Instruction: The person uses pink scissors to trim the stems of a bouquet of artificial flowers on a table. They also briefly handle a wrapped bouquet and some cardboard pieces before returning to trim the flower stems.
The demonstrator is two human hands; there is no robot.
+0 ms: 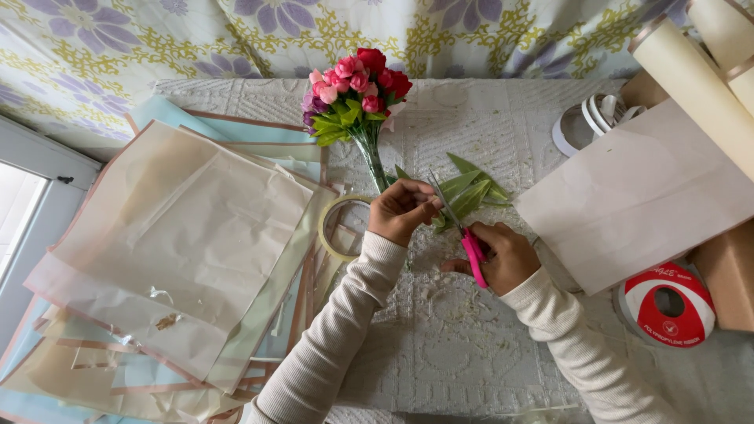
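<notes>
A small bouquet of pink, red and purple flowers lies on the white textured tablecloth, blooms pointing away from me. My left hand grips the lower end of its stems. My right hand holds pink-handled scissors, the blades angled up toward the stem ends by my left hand. Cut green leaves lie just behind both hands.
A stack of beige and pale blue wrapping sheets fills the left. A tape roll sits beside my left wrist. At right lie a pale paper sheet, cream paper rolls, white ribbon and a red ribbon spool.
</notes>
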